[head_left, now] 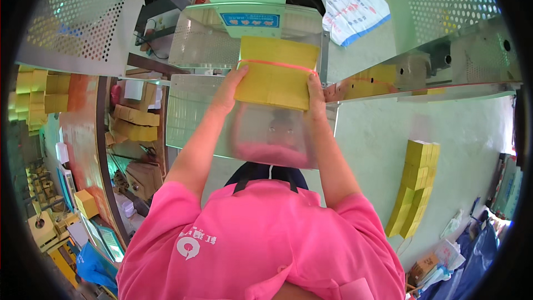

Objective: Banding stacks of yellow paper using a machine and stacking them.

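A thick stack of yellow paper sheets (273, 88) sits between my two hands, with a pinkish-red strap (277, 65) running across it. My left hand (229, 89) grips its left side, the thumb near the strap. On the opposite side my right hand (316, 95) closes on the edge, its thumb just below the strap's end. Most of my fingers are hidden beneath or behind the stack. Below it lies a shiny metal plate (272, 136) of the machine, reflecting my pink shirt. I cannot tell whether the stack rests on this plate or is held above it.
Perforated guards (83, 19) flank the machine, with a polished metal rail (422, 72) at right. A white and blue sack (356, 11) lies beyond it. Yellow paper bundles (413, 183) stand on the floor at right. At left is a worn reddish-brown table (82, 133).
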`<state>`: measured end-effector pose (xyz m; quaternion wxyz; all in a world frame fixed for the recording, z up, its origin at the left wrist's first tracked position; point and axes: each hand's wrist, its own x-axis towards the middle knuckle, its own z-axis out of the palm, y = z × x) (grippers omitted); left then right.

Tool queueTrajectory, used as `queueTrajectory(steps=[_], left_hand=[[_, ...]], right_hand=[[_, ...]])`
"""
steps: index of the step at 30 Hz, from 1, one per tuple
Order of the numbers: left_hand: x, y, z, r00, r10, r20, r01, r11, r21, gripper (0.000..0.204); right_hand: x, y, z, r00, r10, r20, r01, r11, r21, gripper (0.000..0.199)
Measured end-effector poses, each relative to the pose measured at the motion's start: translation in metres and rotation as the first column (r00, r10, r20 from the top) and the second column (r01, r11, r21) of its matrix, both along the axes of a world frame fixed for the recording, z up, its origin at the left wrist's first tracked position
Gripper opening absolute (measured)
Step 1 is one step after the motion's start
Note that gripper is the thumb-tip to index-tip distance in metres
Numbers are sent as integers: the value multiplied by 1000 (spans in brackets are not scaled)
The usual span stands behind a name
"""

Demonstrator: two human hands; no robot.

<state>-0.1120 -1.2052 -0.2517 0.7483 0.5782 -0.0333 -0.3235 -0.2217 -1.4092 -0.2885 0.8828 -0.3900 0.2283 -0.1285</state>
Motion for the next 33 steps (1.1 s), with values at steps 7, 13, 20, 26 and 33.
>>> queueTrajectory(steps=[7,13,20,26,33], left_hand=[[2,3,1,1000,20,-1,-20,1000,10,55],[-25,39,-8,979,187,81,-197,971,136,51],[-38,119,15,956,124,268,-226,891,395,42],[-35,128,27,844,210,494,-373,891,260,26],[-17,141,11,908,168,383,-265,940,216,16]], right_hand=[[2,1,4,991,-100,-84,93,991,-92,52],[-7,30,29,996,24,-80,-36,988,-149,49],[-35,98,27,983,-30,-182,-68,859,-507,41],[-46,83,57,924,-261,-281,-92,559,-824,21],[-25,83,47,984,-118,-130,49,897,-440,10]])
